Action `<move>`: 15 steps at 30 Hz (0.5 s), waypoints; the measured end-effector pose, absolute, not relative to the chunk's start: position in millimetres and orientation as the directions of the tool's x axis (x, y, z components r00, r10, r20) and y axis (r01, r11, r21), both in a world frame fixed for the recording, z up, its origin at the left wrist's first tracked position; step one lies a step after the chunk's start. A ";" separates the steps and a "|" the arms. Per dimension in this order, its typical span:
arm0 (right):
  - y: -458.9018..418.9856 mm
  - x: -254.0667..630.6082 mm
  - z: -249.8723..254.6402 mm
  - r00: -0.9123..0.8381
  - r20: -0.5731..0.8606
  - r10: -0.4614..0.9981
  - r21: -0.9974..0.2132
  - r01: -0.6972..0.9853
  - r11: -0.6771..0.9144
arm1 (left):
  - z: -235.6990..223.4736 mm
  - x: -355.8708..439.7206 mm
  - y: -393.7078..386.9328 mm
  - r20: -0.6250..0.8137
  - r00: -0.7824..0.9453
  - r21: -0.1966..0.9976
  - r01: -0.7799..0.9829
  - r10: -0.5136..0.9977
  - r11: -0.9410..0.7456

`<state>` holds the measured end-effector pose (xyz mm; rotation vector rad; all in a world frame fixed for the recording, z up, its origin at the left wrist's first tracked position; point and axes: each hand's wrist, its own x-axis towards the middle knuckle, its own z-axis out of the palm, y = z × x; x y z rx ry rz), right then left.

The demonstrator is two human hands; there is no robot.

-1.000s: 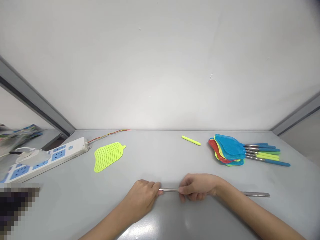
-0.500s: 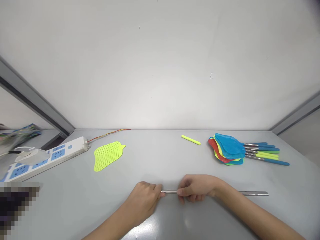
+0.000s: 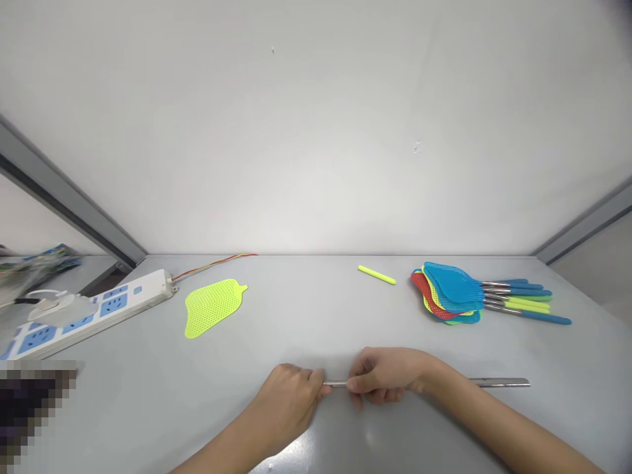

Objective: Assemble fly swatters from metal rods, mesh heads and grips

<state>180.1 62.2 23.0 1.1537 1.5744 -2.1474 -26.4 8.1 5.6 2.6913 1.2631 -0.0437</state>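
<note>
A thin shiny metal rod (image 3: 336, 384) runs level between my two hands, low over the grey table. My left hand (image 3: 295, 398) is closed around its left part, fingers wrapped and the thumb side toward the right. Just to the right, my right hand (image 3: 382, 378) pinches the rod between thumb and fingers, the other fingers curled. Only a short length of bare rod shows between the hands; both its ends are hidden. A flat metal strip (image 3: 504, 382) shows beyond my right forearm; whether it joins the rod cannot be seen.
A yellow fly-swatter head (image 3: 214, 307) lies at left, and a yellow handle tube (image 3: 376, 275) behind my hands. Several stacked fly swatters (image 3: 454, 293) lie at right. A white power strip (image 3: 143, 293) with plugs stands at far left. A wall (image 3: 316, 131) closes off the back.
My left hand has shifted slightly right and toward me, and the bare length of rod between my hands has become shorter. My right hand has hardly moved.
</note>
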 end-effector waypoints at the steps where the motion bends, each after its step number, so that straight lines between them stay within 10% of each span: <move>1: 62.3 179.9 23.1 -0.660 -0.709 0.247 -0.696 0.600 -0.395 | 5.9 -26.1 8.4 -0.100 0.640 0.142 0.767 0.762 -0.626; 15: 60.0 176.7 21.7 -0.682 -0.702 0.204 -0.684 0.567 -0.459 | 10.0 -21.9 6.1 -0.131 0.635 0.167 0.771 0.762 -0.614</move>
